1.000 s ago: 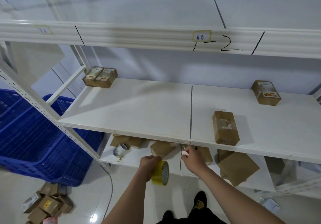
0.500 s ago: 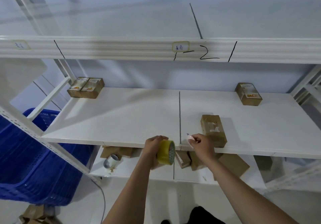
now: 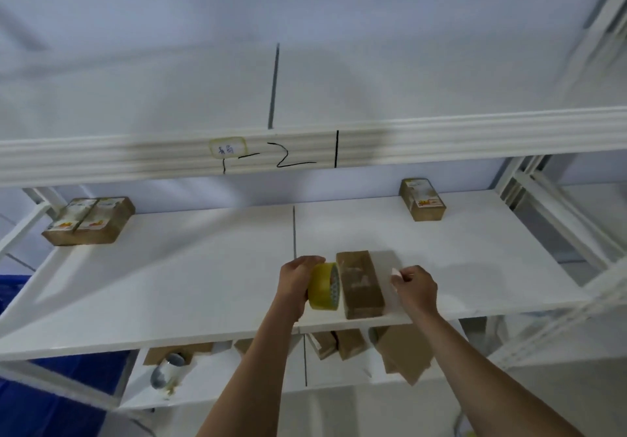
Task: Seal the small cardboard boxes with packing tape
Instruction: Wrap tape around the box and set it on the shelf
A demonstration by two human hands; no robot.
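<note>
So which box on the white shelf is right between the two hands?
The plain brown box at the shelf's front edge. The left hand holds the yellow tape roll beside it; the right hand is opposite. The printed boxes sit at the back.

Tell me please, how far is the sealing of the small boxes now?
Done, apparently: the near box already carries some clear tape on top. In hand: the left hand grips the yellow tape roll beside that box, and the right hand pinches a pulled tape end, stretched across it. Left: pressing this strip down; whether the back-shelf boxes are sealed is unclear.
</note>
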